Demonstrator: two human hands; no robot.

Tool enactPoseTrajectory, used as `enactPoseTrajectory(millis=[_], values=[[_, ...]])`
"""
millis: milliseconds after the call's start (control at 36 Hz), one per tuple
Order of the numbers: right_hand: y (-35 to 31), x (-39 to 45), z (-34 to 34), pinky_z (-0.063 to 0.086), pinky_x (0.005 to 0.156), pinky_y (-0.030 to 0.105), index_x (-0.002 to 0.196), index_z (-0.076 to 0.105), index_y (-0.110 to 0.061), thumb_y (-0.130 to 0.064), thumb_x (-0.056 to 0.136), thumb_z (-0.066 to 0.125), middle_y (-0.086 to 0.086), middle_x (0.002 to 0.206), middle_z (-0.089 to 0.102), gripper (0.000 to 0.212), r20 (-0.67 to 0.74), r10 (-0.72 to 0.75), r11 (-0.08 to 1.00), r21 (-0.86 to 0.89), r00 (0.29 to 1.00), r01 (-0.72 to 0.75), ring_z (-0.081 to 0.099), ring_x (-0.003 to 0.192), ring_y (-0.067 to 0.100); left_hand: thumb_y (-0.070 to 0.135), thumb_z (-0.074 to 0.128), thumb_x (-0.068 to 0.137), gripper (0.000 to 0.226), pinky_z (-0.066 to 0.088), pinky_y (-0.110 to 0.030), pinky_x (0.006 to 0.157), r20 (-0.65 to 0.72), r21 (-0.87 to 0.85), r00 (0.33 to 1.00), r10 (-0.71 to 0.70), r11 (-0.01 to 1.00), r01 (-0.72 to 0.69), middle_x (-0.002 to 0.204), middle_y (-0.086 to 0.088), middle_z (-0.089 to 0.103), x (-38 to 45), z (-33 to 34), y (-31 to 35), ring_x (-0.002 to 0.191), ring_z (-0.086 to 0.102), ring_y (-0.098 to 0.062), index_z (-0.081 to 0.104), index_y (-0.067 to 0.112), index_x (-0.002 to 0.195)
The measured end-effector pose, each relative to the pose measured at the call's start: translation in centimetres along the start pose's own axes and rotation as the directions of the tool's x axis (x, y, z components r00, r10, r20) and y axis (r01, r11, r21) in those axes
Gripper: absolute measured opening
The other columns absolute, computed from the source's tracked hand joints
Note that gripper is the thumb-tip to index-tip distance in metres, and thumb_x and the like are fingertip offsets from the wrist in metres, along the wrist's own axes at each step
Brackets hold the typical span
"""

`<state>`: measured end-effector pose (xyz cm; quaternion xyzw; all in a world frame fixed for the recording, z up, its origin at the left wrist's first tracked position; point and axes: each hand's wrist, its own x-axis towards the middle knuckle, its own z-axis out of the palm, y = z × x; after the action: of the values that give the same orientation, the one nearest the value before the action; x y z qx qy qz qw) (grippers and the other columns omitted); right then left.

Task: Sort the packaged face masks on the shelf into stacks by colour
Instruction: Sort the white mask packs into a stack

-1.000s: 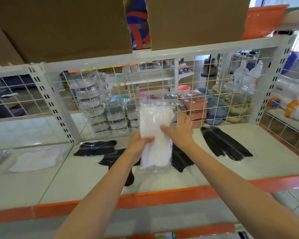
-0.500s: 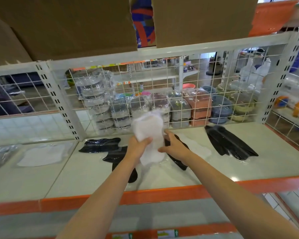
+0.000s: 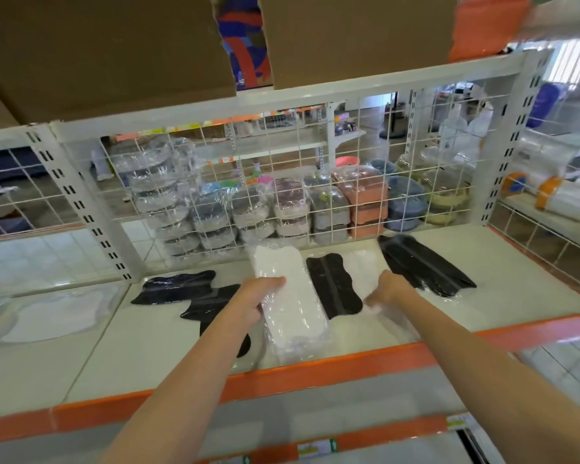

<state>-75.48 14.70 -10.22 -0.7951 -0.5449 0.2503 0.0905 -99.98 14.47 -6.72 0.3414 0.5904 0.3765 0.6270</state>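
Note:
My left hand [image 3: 253,298] grips a white mask pack [image 3: 288,296] in clear plastic, held low over the white shelf [image 3: 154,346]. Right of it lies a black mask pack [image 3: 332,286]. My right hand [image 3: 387,289] closes on another white pack [image 3: 362,269] lying flat beside that black one. More black packs lie at the right [image 3: 422,266] and at the left [image 3: 178,286], one partly hidden under my left arm [image 3: 211,308]. A white pack [image 3: 54,313] lies far left on the adjoining shelf.
A white wire grid [image 3: 282,182] closes the shelf's back, with wrapped containers behind it. Cardboard boxes [image 3: 108,48] sit on the shelf above. An orange rail [image 3: 332,366] edges the front. A perforated upright [image 3: 91,202] divides the two bays.
My left hand lowered the white pack from upright toward the shelf. My right hand let go of it and moved right onto another white pack. The camera view tilted up slightly.

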Motion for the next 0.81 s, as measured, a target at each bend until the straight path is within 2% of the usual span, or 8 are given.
enactPoseTrajectory(millis=[83,194,361,500,611,667,722,806], values=[[0.1,-0.4,-0.6,0.047,0.084,0.032,0.115,0.057,0.000,-0.013,0.091,0.055,0.015,0.110,0.062,0.028,-0.065,0.017,1.000,0.022,0.998,-0.016,0.059,0.105,0.030,0.003,0.055,0.092,0.015,0.048,-0.041,0.084,0.046,-0.060,0.999,-0.026,0.998,0.029,0.094,-0.015,0.064,0.4,0.8,-0.1,0.084,0.061,-0.027,0.058,0.001,0.107],[0.0,0.2,-1.2,0.042,0.097,0.042,0.118,0.052,-0.003,-0.013,0.094,0.048,0.020,0.125,0.049,0.026,-0.266,0.048,0.993,0.118,0.963,-0.017,0.049,0.115,0.037,0.001,0.050,0.094,0.007,0.044,-0.045,0.093,0.046,-0.084,0.999,-0.026,0.996,0.030,0.088,-0.016,0.062,0.7,1.6,0.1,0.079,0.059,-0.027,0.056,-0.001,0.097],[0.5,-0.5,0.1,0.042,0.097,0.039,0.132,0.036,-0.004,-0.034,0.081,0.071,0.017,0.129,0.046,0.069,-0.160,0.041,0.999,0.013,0.986,-0.040,0.045,0.121,0.034,0.002,0.047,0.096,0.009,0.045,-0.041,0.085,0.075,-0.085,0.996,-0.041,0.995,0.047,0.085,-0.015,0.060,1.0,2.5,0.1,0.075,0.057,-0.026,0.055,-0.001,0.099],[0.2,-0.8,0.4,0.050,0.075,0.031,0.109,0.056,-0.002,-0.014,0.086,0.062,0.010,0.092,0.058,0.026,-0.075,0.065,0.987,0.149,0.995,-0.053,0.059,0.084,0.024,0.005,0.052,0.094,0.010,0.048,-0.039,0.080,0.080,-0.077,0.996,-0.041,0.996,0.048,0.092,-0.017,0.063,1.3,2.4,0.2,0.081,0.060,-0.028,0.059,0.000,0.099],[-1.5,-0.5,-0.4,0.048,0.090,0.036,0.125,0.051,-0.008,-0.023,0.095,0.049,0.011,0.114,0.060,0.033,-0.271,0.019,0.953,0.296,0.962,0.065,0.059,0.104,0.027,0.011,0.051,0.096,0.023,0.047,-0.044,0.086,0.052,-0.107,0.997,-0.051,0.993,0.057,0.098,-0.017,0.064,1.4,2.0,0.4,0.086,0.061,-0.029,0.056,0.001,0.116],[-2.6,-0.6,-0.9,0.051,0.091,0.039,0.129,0.047,-0.010,-0.024,0.096,0.049,0.012,0.117,0.059,0.036,-0.314,-0.034,0.829,0.522,0.949,0.202,0.061,0.102,0.027,0.012,0.049,0.098,0.024,0.046,-0.045,0.084,0.041,-0.142,0.998,-0.039,0.989,0.044,0.095,-0.017,0.064,1.5,1.9,0.3,0.083,0.061,-0.029,0.055,0.000,0.117],[-3.7,-1.3,-1.5,0.054,0.074,0.031,0.119,0.052,-0.012,-0.020,0.094,0.053,0.009,0.105,0.062,0.026,-0.304,-0.103,0.580,0.755,0.947,0.306,0.062,0.083,0.018,0.014,0.047,0.099,0.027,0.045,-0.045,0.084,0.030,-0.171,1.000,-0.005,0.985,0.010,0.098,-0.016,0.064,1.6,1.7,0.4,0.083,0.061,-0.029,0.053,-0.002,0.120],[-5.1,-2.6,-2.2,0.047,0.057,0.021,0.091,0.056,-0.020,-0.014,0.090,0.061,0.001,0.083,0.059,0.007,-0.132,-0.290,0.343,0.910,0.948,0.232,0.058,0.064,0.010,0.026,0.047,0.099,0.035,0.046,-0.044,0.087,0.016,-0.264,0.999,0.048,0.964,-0.042,0.116,-0.016,0.062,1.9,1.6,0.6,0.099,0.060,-0.031,0.053,0.000,0.123]])
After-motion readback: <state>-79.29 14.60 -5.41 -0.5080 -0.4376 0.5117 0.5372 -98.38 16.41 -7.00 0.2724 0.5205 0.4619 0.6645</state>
